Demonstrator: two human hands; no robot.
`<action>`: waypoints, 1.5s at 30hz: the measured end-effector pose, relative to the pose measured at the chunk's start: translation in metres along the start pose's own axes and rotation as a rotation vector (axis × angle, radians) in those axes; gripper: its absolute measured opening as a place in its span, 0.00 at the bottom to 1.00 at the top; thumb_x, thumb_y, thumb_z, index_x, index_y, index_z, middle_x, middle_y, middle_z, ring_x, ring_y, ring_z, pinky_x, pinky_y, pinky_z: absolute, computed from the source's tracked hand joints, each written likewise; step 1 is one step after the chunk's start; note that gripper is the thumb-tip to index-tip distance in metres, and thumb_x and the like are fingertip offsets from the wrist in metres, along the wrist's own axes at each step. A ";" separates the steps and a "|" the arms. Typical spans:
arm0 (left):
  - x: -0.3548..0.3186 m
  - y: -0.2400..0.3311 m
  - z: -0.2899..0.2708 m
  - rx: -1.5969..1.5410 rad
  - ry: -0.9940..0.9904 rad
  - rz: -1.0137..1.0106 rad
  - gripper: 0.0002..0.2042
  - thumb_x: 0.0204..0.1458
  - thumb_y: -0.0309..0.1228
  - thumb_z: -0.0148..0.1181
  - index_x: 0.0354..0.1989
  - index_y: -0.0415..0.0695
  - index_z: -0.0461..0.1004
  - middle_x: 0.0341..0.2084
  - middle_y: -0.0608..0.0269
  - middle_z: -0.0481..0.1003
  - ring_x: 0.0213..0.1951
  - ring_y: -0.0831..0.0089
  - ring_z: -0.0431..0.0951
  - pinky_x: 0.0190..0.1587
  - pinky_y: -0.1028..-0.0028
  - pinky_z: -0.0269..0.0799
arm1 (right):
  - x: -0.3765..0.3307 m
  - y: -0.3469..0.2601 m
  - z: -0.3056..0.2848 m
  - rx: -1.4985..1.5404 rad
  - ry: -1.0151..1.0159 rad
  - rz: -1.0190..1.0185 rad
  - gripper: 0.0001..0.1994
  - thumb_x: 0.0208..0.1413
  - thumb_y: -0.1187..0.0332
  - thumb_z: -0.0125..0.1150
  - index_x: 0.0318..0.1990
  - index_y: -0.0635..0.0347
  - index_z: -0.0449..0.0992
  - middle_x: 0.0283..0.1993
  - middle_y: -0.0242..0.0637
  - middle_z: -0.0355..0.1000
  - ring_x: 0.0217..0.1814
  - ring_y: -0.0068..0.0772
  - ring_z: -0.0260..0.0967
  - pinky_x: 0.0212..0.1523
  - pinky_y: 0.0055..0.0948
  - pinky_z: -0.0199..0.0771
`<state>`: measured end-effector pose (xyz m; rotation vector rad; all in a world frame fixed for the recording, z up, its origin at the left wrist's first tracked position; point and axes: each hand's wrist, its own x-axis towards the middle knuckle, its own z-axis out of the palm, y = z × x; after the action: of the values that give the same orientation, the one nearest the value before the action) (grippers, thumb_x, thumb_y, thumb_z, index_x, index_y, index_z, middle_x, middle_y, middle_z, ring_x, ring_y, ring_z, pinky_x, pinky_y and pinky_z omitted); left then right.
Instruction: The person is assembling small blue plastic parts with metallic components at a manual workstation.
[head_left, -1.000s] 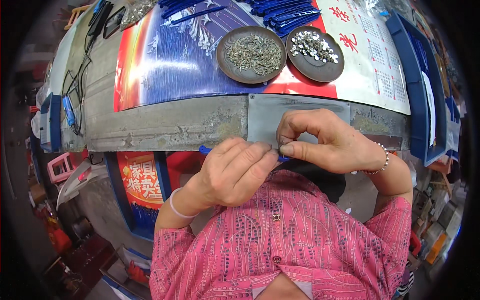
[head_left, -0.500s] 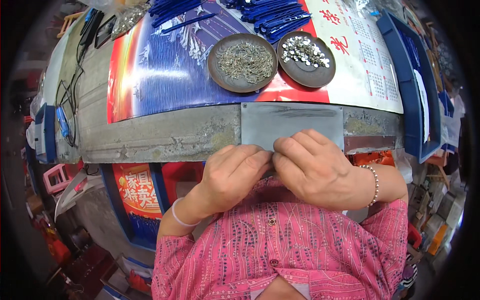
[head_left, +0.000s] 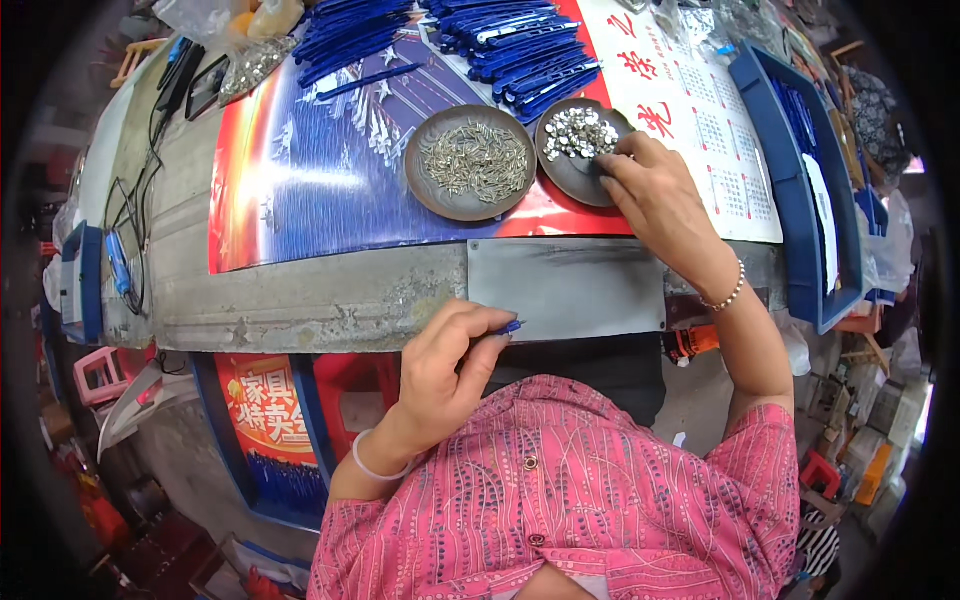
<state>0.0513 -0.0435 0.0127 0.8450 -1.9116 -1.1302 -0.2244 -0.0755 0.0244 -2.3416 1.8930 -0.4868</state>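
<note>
**Left hand (head_left: 440,375) low, right hand (head_left: 660,195) high**

My hands are apart. My left thumb and forefinger are clamped on a small, slender, dark-blue piece (head_left: 514,327), its tip jutting out at the near left corner of a smooth grey rectangular plate (head_left: 565,290) on the scuffed grey worktable (head_left: 320,300). My right fingers curl down at the right side of a shallow, round brown dish (head_left: 580,188) of shiny little silver pieces (head_left: 575,130); whether they grip one, I cannot tell. Just beside, a matching brown bowl-like plate (head_left: 420,185) holds thin metallic pins (head_left: 475,160).
</note>
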 end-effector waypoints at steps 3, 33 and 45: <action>-0.003 0.001 -0.001 -0.035 0.000 -0.038 0.09 0.47 0.15 0.55 0.37 0.35 0.72 0.28 0.59 0.71 0.26 0.75 0.70 0.28 0.79 0.65 | 0.003 -0.003 -0.001 -0.022 -0.005 -0.021 0.09 0.51 0.73 0.56 0.40 0.64 0.75 0.41 0.43 0.66 0.44 0.43 0.64 0.47 0.35 0.62; -0.002 0.011 0.047 -0.939 0.076 -0.398 0.12 0.58 0.22 0.50 0.50 0.36 0.67 0.37 0.69 0.67 0.32 0.85 0.68 0.36 0.84 0.64 | -0.060 -0.088 -0.003 1.052 0.080 0.110 0.07 0.45 0.82 0.62 0.32 0.65 0.71 0.31 0.39 0.71 0.32 0.30 0.69 0.33 0.26 0.68; -0.008 0.007 0.055 -0.966 0.070 -0.335 0.11 0.55 0.18 0.51 0.47 0.38 0.70 0.37 0.62 0.67 0.30 0.79 0.67 0.32 0.80 0.64 | -0.064 -0.085 0.008 1.410 0.078 0.234 0.08 0.46 0.79 0.64 0.29 0.63 0.68 0.31 0.36 0.68 0.34 0.28 0.66 0.37 0.25 0.67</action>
<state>0.0074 -0.0111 -0.0010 0.6210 -0.9500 -1.9399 -0.1539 0.0048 0.0279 -1.1407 1.0739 -1.3002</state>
